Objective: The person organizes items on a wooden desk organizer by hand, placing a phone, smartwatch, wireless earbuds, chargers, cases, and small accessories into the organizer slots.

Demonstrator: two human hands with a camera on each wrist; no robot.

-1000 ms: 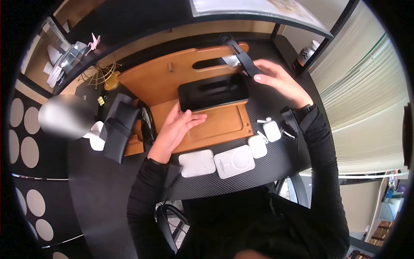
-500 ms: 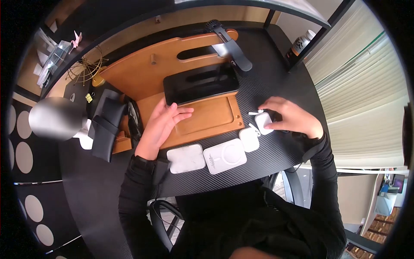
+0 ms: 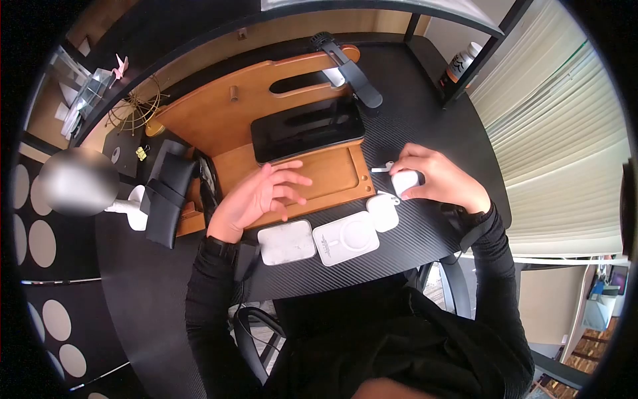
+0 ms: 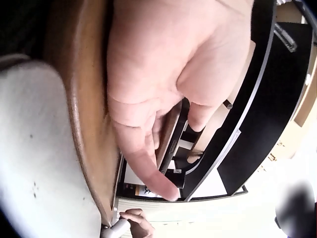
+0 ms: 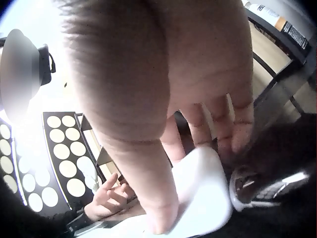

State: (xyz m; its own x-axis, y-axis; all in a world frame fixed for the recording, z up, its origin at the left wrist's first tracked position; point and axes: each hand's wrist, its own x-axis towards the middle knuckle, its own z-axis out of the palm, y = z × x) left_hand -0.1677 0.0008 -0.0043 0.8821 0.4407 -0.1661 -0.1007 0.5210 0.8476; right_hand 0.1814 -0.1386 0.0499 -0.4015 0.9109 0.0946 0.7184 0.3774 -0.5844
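In the head view the right hand [image 3: 442, 178] pinches a small white case [image 3: 405, 181] between thumb and fingers. The right wrist view shows the thumb along that white case [image 5: 203, 193]. The left hand [image 3: 262, 193], fingers spread and holding nothing, hovers over the left part of the brown wooden tray [image 3: 325, 176]. A second white case [image 3: 383, 214] lies just below the held one. Beside it are a white rectangular pad with a ring mark [image 3: 346, 239] and a plain whitish rectangular block [image 3: 286, 243].
A black glossy slab [image 3: 308, 130] leans on the wooden stand [image 3: 212, 110]. A black strap-like object [image 3: 359, 83] hangs over the stand's right end. Left of the stand lies a black folded case [image 3: 166, 213]; a bottle [image 3: 463, 62] stands at the back right.
The right hand has left the black strap-like object, come down to the upper white case and lifted or tilted it. The left hand has moved off the slab's lower edge, fingers spreading.
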